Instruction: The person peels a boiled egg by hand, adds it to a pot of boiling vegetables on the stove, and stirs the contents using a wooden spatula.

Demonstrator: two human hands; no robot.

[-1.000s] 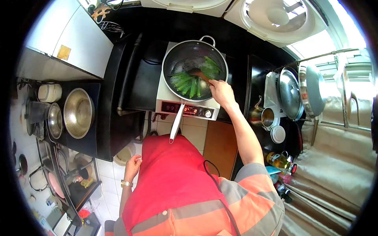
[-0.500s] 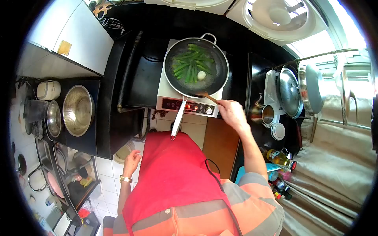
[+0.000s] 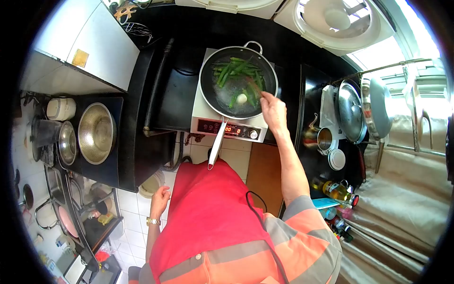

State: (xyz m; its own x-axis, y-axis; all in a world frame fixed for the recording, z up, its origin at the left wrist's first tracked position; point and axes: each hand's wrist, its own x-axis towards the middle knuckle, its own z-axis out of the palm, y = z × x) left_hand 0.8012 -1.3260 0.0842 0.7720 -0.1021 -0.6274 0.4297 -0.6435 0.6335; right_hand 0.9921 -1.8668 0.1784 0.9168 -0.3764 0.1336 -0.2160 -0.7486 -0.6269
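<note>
My right hand (image 3: 274, 113) is at the right rim of a dark frying pan (image 3: 222, 105), closed on the handle of a brown wooden spatula (image 3: 254, 86). The spatula's lower end is among cut green vegetable pieces (image 3: 226, 75) in shallow, steaming liquid. A whitish round piece (image 3: 241, 99) lies near the pan's lower right. The pan stands on a white induction cooker (image 3: 200, 110) with a lit red display, its silver handle pointing towards me. My left hand (image 3: 160, 199) hangs beside the red apron (image 3: 213, 213), fingers curled in with nothing in them.
Left of me, a perforated metal bowl (image 3: 97, 133) and a smaller metal bowl (image 3: 67, 143) stand on a dark counter. To the right are a metal kettle (image 3: 310, 136), a lidded pan (image 3: 351, 111), a white round lid (image 3: 336, 159) and an oil bottle (image 3: 335, 189).
My right hand has moved up and right with the spatula, whose end now sits at the pan's right side. The green pieces have been pushed up and apart, baring the pan's lower left.
</note>
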